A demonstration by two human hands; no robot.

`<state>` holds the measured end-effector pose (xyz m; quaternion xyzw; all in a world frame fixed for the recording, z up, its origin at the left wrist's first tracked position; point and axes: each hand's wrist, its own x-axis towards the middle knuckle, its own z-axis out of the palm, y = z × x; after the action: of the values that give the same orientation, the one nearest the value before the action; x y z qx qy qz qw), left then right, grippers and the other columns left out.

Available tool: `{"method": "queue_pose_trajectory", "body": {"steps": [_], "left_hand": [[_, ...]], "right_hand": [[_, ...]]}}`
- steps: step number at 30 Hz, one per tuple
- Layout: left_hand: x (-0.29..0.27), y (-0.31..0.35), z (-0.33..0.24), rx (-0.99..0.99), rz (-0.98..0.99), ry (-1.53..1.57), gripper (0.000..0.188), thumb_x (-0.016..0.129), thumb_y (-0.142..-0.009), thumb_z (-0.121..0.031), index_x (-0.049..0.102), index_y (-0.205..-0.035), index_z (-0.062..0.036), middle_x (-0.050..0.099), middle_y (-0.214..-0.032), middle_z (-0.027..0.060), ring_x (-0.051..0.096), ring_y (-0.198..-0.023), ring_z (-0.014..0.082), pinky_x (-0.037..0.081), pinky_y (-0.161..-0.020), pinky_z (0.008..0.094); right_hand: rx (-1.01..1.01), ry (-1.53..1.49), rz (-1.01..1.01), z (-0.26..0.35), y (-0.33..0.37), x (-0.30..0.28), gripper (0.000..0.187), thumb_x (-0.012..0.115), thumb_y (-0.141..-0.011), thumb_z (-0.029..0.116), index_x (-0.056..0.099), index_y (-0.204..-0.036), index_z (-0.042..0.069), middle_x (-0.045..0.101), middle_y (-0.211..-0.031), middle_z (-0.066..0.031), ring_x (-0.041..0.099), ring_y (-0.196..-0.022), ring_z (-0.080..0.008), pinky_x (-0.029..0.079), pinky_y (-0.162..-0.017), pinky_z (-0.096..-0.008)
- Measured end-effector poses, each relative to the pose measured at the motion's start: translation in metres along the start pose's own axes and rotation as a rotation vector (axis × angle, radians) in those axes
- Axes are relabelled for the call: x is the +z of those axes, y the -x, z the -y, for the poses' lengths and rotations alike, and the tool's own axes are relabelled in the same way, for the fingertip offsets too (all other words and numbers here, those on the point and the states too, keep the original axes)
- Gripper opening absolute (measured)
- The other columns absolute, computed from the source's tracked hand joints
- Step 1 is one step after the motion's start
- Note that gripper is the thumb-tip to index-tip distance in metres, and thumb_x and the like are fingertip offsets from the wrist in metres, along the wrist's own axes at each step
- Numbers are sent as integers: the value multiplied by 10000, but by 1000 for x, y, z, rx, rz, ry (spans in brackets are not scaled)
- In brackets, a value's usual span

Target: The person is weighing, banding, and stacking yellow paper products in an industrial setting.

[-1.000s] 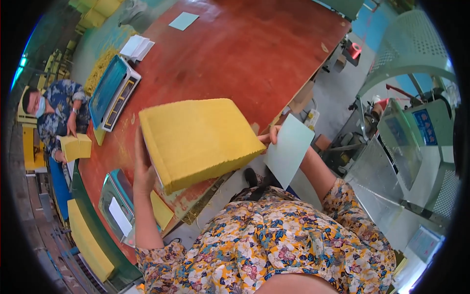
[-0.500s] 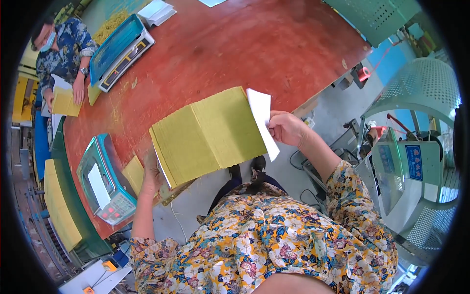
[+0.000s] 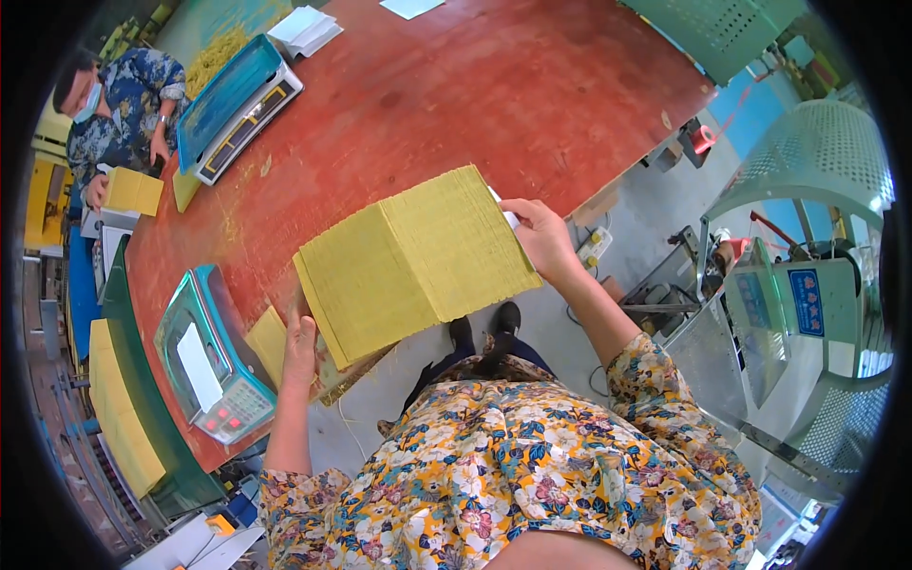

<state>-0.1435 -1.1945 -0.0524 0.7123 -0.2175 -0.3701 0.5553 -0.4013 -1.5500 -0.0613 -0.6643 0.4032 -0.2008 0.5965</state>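
Observation:
A wide stack of yellow paper [image 3: 408, 261], with a crease down its middle, is held up between my two hands over the table's near edge. My left hand [image 3: 301, 344] grips its left edge, with the fingers partly hidden behind it. At the upper right edge my right hand [image 3: 543, 243] is closed on the stack and on a piece of white paper [image 3: 511, 218]. Only a little of that white paper shows; the rest is behind the yellow.
On the red table [image 3: 494, 104] stand a teal scale [image 3: 204, 356] at near left and another scale [image 3: 237, 109] farther back. White papers [image 3: 304, 31] lie at the back. Across the left corner a co-worker [image 3: 123, 109] holds a yellow block [image 3: 133, 192]. Machinery with a perforated guard [image 3: 807, 161] stands at right.
The white paper, which stuck out widely at the right edge, is now mostly behind the yellow stack. My right hand has shifted up and left to the edge. The co-worker's yellow block is tilted up.

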Motion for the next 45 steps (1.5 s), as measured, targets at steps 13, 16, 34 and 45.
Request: {"method": "queue_pose_trajectory", "body": {"steps": [13,16,34,45], "left_hand": [[14,-7,-20,63,56,85,685,510,-970,-507,403,-1423,-4,453,-1430,130,415,-1328,236,311,-1105,364],[12,-6,-23,-76,120,159,678,514,-968,-514,429,-1405,-3,501,-1389,116,464,-1287,219,364,-1066,357],[35,-24,-14,-297,14,282,400,441,-1015,-265,520,-1308,-5,599,-1271,105,578,-1168,226,470,-990,379],[189,-42,-45,-214,631,92,535,491,-1003,-451,507,-1314,-16,619,-1198,99,615,-1074,209,516,-883,352]], "right_hand": [[-229,251,-45,18,22,0,365,525,-782,-70,701,-1066,78,617,-1160,-149,602,-1079,-320,487,-908,-374],[-263,225,-37,18,22,0,355,528,-786,-68,699,-1063,74,611,-1171,-155,597,-1088,-315,485,-910,-372],[-43,47,148,48,35,-12,381,442,-1004,316,625,-1179,31,699,-998,-136,657,-936,-230,498,-838,-335],[75,5,-508,-1,212,-97,343,470,-1004,290,596,-1229,64,692,-1026,-146,661,-950,-222,493,-867,-328]]}}
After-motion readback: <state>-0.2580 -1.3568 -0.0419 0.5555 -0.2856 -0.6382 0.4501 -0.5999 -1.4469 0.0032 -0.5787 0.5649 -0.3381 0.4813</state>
